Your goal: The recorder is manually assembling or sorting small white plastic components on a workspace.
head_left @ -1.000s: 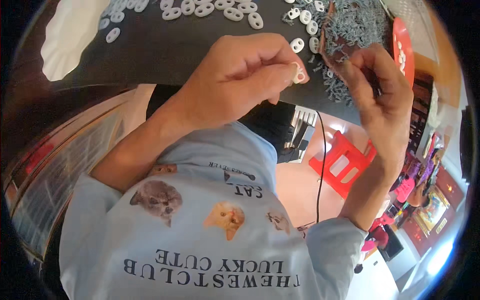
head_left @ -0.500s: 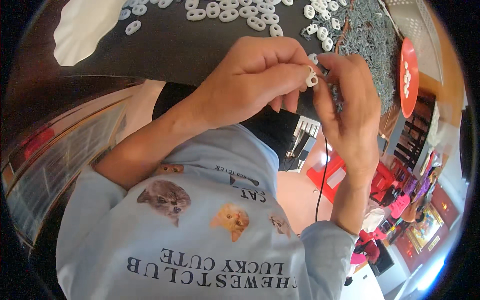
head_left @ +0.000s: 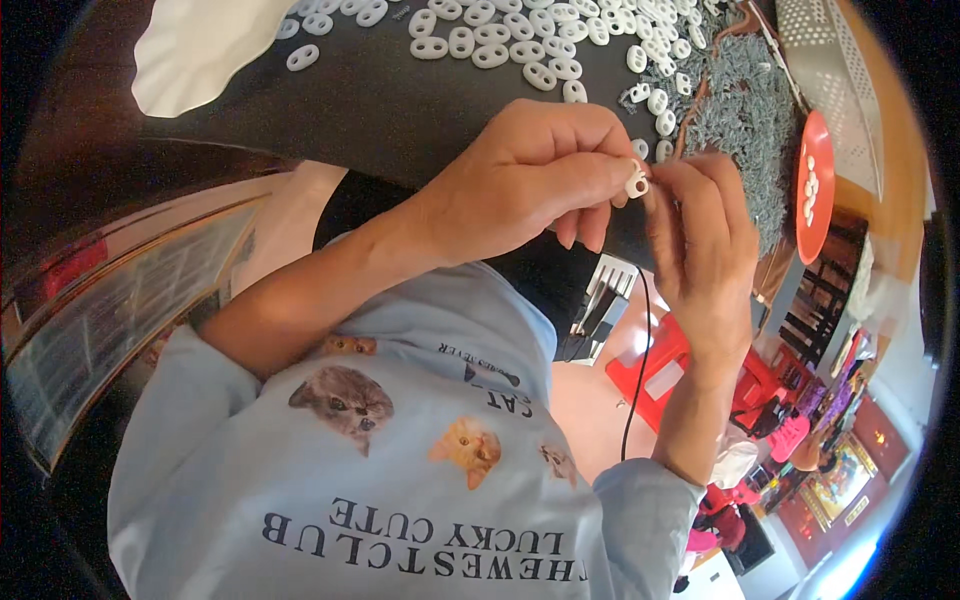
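Between thumb and forefinger, my left hand (head_left: 530, 185) pinches a small white oval two-holed plastic piece (head_left: 637, 186) just past the table's near edge. My right hand (head_left: 705, 250) comes in from the right, thumb and forefinger closed against the side of that piece. Whatever those right fingertips hold, if anything, is too small and covered to make out. Beyond both hands, many similar white two-holed pieces (head_left: 490, 57) lie scattered over the dark table (head_left: 380, 115). A heap of small grey bits (head_left: 740, 135) lies on the table just beyond my right hand.
A white wavy-edged dish (head_left: 200, 55) stands at the far left. On the right, a red plate (head_left: 824, 165) holds several small white bits, near a perforated metal tray (head_left: 815, 45). Below the table, a black cable (head_left: 645, 330) hangs beside a red plastic object (head_left: 660, 375).
The right thumb and forefinger have drawn together and closed in on the white piece. My left hand keeps its pinch. The whole table view has shifted slightly down and right.
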